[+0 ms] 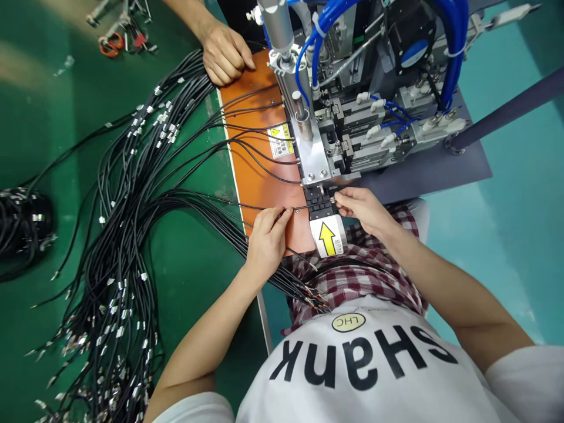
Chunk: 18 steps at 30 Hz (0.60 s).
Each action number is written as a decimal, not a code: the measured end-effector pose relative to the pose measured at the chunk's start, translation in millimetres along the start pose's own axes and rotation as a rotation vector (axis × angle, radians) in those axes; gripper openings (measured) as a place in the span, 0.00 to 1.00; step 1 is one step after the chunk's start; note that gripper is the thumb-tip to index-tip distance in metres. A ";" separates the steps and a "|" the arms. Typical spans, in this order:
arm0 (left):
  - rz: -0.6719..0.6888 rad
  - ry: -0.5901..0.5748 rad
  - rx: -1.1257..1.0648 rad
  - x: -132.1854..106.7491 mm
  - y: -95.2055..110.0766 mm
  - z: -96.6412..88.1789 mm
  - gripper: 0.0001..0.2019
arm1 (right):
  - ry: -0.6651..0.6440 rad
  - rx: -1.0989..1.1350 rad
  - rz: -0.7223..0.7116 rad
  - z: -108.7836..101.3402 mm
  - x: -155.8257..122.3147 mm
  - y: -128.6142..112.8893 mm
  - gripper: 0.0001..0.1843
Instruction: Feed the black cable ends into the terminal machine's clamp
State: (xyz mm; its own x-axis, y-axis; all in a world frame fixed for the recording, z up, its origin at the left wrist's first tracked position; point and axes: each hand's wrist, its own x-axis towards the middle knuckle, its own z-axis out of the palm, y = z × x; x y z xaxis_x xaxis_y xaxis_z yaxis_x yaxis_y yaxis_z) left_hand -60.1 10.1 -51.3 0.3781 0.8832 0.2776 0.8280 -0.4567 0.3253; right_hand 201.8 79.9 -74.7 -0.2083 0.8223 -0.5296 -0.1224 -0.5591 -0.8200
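My left hand (267,238) rests on the orange mat (255,176), fingers pinched on a thin black cable (247,205) just left of the machine's black clamp block (319,202). My right hand (362,208) is closed in a pinch at the right side of that block, on the cable's metal tip. The cable runs across the clamp between both hands. A yellow arrow label (327,237) sits just below the clamp.
A large bundle of black cables with metal ferrules (127,235) spreads over the green table (48,117). The pneumatic machine (352,106) with blue hoses stands behind. Another person's hand (224,53) rests on the mat's far edge. Tools (117,29) lie top left.
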 end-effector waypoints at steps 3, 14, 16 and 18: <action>0.002 -0.011 -0.012 -0.7 2.0 0.0 0.22 | 0.022 -0.007 0.029 -8.4 -7.3 -0.9 0.27; -0.053 -0.026 -0.030 10.4 5.9 2.8 0.21 | 0.190 -0.011 0.030 -41.2 -31.4 32.8 0.26; -0.114 -0.022 0.007 20.9 9.2 5.1 0.20 | 0.192 -0.016 0.007 -41.3 -34.6 32.4 0.25; -0.144 -0.024 0.007 29.2 5.5 1.7 0.20 | 0.189 -0.018 -0.025 -43.8 -40.5 30.7 0.23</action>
State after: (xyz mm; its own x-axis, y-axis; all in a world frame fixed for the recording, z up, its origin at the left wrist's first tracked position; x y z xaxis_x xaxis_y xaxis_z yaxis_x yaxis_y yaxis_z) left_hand -43.8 33.5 -42.9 0.2652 0.9418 0.2068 0.8773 -0.3247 0.3535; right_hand 249.0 34.0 -87.9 -0.0188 0.8419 -0.5393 -0.1076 -0.5380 -0.8361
